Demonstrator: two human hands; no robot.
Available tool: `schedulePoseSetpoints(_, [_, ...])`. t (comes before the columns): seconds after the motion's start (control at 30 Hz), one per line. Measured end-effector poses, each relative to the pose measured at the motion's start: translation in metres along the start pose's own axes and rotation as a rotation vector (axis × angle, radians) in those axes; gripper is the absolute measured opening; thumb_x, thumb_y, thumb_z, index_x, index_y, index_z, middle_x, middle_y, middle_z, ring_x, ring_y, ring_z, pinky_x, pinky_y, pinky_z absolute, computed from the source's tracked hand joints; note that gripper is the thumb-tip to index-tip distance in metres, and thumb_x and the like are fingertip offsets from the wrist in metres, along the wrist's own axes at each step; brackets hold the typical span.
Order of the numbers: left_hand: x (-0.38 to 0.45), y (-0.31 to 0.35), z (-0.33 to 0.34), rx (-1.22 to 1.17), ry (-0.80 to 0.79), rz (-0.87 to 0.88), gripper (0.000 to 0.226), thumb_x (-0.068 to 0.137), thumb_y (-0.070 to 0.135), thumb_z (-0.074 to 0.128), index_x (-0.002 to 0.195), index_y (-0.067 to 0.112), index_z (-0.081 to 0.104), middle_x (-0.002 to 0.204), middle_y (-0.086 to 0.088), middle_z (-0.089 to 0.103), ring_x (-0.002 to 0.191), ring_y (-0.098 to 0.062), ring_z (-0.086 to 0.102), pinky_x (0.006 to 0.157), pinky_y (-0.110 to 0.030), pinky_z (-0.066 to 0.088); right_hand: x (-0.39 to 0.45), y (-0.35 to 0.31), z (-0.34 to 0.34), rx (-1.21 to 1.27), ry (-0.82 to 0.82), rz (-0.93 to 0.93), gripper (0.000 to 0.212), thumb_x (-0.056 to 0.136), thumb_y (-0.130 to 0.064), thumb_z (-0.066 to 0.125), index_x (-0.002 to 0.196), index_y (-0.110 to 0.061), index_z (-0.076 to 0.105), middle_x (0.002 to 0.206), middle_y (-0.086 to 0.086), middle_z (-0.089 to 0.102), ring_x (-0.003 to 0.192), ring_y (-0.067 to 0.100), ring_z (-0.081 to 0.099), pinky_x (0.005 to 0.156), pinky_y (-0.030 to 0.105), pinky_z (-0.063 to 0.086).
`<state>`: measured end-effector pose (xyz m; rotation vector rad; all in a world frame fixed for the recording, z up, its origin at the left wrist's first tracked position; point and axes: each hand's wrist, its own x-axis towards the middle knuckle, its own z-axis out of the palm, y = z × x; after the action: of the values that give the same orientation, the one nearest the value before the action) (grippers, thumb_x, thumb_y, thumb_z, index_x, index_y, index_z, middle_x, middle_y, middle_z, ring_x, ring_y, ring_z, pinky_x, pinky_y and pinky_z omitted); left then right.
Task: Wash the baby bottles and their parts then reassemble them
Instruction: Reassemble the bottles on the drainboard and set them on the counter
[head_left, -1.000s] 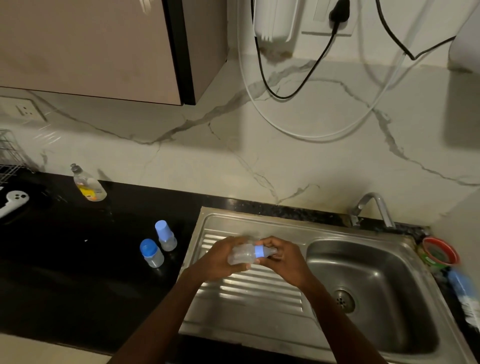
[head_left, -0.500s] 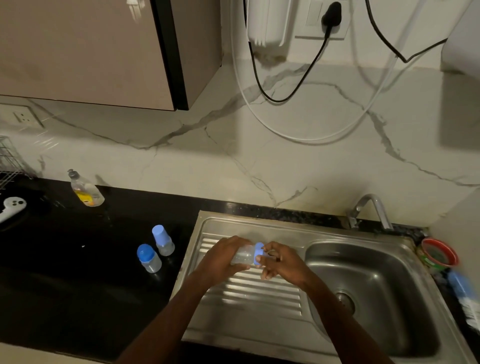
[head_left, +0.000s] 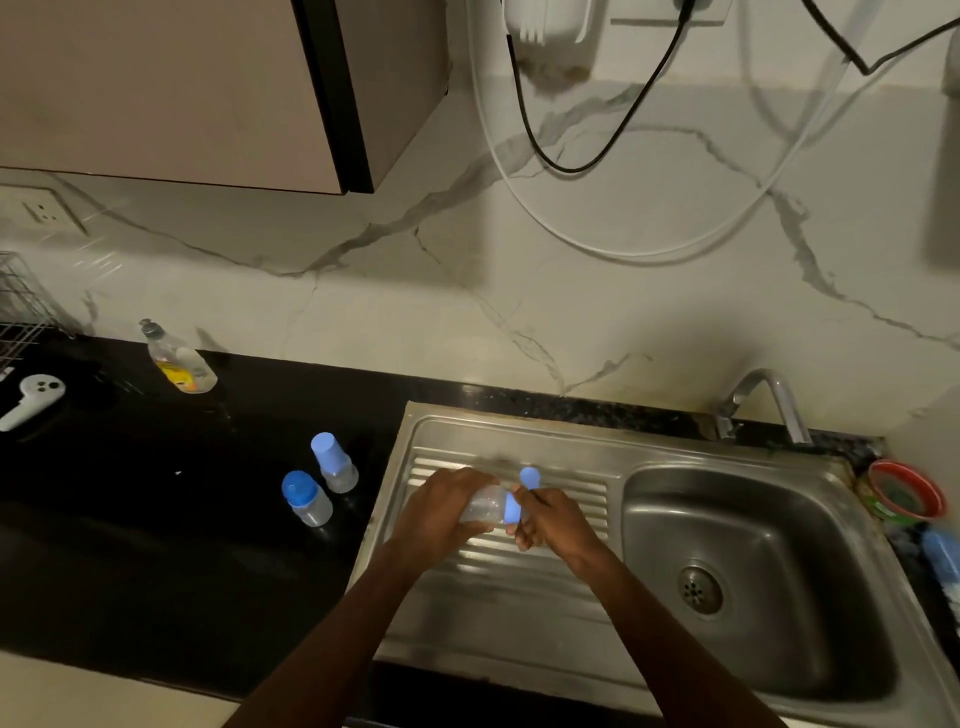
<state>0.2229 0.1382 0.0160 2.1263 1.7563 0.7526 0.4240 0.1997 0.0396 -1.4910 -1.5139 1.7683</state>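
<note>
- L hand (head_left: 441, 512) wrapped round a clear baby bottle (head_left: 483, 505), held on its side over the ribbed drainboard (head_left: 519, 577) of the steel sink (head_left: 649, 452).
- Bottle's blue collar (head_left: 511, 508) faces the R hand (head_left: 553, 522).
- R hand's fingers closed at the collar end; a small blue cap (head_left: 530, 477) sticks up just above them. Looks pinched by that hand, but can't tell for sure, pic blurry.
- Both forearms come in from the bottom edge, meeting over the drainboard's middle.
- Two more small bottles on the black worktop (head_left: 130, 545), just left of the sink's left edge: one w/ a round blue cap (head_left: 305, 498) nearer the front, one w/ a taller blue cover (head_left: 333, 462) just behind it. Close together, touching or not can't tell.
- Dish soap bottle (head_left: 179, 361), clear w/ yellow label, leans at the worktop's back edge vs the marble wall.
- White handle-shaped item (head_left: 31, 400) near the worktop's far-left edge; wire rack (head_left: 21, 306) behind it in the left back corner.
- Basin (head_left: 753, 566) on the sink's right side, drain (head_left: 698, 590) visible, tap (head_left: 761, 402) at its back edge.
- Red-rimmed bowl (head_left: 906, 491) at the sink's right back corner.
</note>
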Motion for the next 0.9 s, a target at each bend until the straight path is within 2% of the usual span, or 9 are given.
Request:
schedulePoseSetpoints(0.2, [-0.014,-0.027,0.014,0.054,-0.053,-0.058,0.063,0.087,0.071,0.058,0.141,0.038,0.050,0.138,0.016,0.058,0.119,-0.011,0.059,0.096,-0.035,0.051,0.020,-0.012,0.002,0.108,-0.162,0.347,0.055,0.100,-0.048,0.057,0.116,0.004,0.061,0.075,0.019,0.069,0.059,0.022,0.066,0.055,0.027,0.056])
schedulePoseSetpoints(0.27, [-0.016,-0.040,0.019,0.052,-0.065,-0.127,0.067,0.084,0.075,0.058,0.141,0.042,0.048,0.134,0.017,0.060,0.119,-0.008,0.059,0.095,-0.034,0.052,0.041,-0.010,-0.006,-0.130,-0.053,0.235,0.059,0.100,-0.053,0.052,0.104,0.004,0.066,0.073,0.019,0.071,0.061,0.027,0.070,0.055,0.026,0.054])
schedulePoseSetpoints(0.33, [-0.019,-0.055,0.021,0.021,-0.093,-0.241,0.070,0.081,0.074,0.061,0.143,0.048,0.041,0.128,0.019,0.061,0.116,-0.007,0.060,0.092,-0.036,0.054,0.068,-0.002,-0.019,-0.667,0.168,-0.045,0.049,0.101,-0.051,0.053,0.094,-0.006,0.070,0.085,0.015,0.074,0.083,0.030,0.072,0.069,0.026,0.048])
schedulePoseSetpoints(0.4, [-0.022,-0.066,0.021,0.005,-0.120,-0.318,0.068,0.082,0.077,0.057,0.142,0.052,0.039,0.123,0.019,0.061,0.112,-0.005,0.061,0.090,-0.037,0.054,0.089,0.008,-0.025,-1.047,0.270,-0.233,0.035,0.098,-0.043,0.059,0.121,-0.017,0.065,0.118,0.012,0.067,0.107,0.029,0.063,0.087,0.031,0.045])
schedulePoseSetpoints(0.53, [-0.020,-0.069,0.016,0.171,-0.162,-0.397,0.062,0.081,0.070,0.063,0.135,0.045,0.046,0.127,0.012,0.062,0.115,-0.012,0.061,0.093,-0.035,0.052,0.117,0.044,-0.009,-1.196,0.105,-0.217,0.050,0.098,-0.029,0.056,0.146,-0.034,0.045,0.153,0.010,0.033,0.129,0.037,0.047,0.103,0.045,0.043])
schedulePoseSetpoints(0.67, [-0.001,-0.070,0.005,0.189,-0.224,-0.471,0.065,0.079,0.070,0.061,0.135,0.042,0.046,0.128,0.006,0.060,0.115,-0.019,0.062,0.092,-0.042,0.054,0.128,0.060,-0.023,-1.248,0.013,-0.330,0.023,0.100,-0.019,0.056,0.121,-0.014,0.066,0.133,0.012,0.053,0.117,0.031,0.059,0.096,0.033,0.046])
schedulePoseSetpoints(0.77, [0.039,-0.050,-0.041,0.212,-0.245,-0.430,0.047,0.083,0.069,0.057,0.119,0.039,0.056,0.115,0.008,0.065,0.102,-0.016,0.066,0.088,-0.039,0.055,0.117,-0.006,-0.059,-0.897,0.045,-0.703,0.014,0.088,-0.015,0.065,0.083,-0.009,0.077,0.098,0.009,0.073,0.091,0.029,0.071,0.089,0.029,0.053])
schedulePoseSetpoints(0.83, [0.070,-0.026,-0.088,0.014,-0.148,-0.403,0.040,0.083,0.073,0.056,0.102,0.038,0.062,0.100,0.014,0.068,0.092,-0.010,0.067,0.082,-0.034,0.054,0.096,-0.076,-0.081,-0.457,0.079,-0.794,0.009,0.086,-0.013,0.074,0.090,-0.008,0.079,0.095,0.003,0.076,0.081,0.020,0.072,0.084,0.018,0.052])
schedulePoseSetpoints(0.9, [0.092,0.007,-0.134,-0.411,0.090,-0.333,0.041,0.087,0.066,0.060,0.106,0.030,0.069,0.101,0.007,0.073,0.083,-0.015,0.070,0.069,-0.031,0.053,0.058,-0.144,-0.100,0.215,0.052,-0.638,0.019,0.088,-0.009,0.073,0.107,-0.012,0.074,0.107,0.009,0.075,0.083,0.023,0.072,0.077,0.026,0.057])
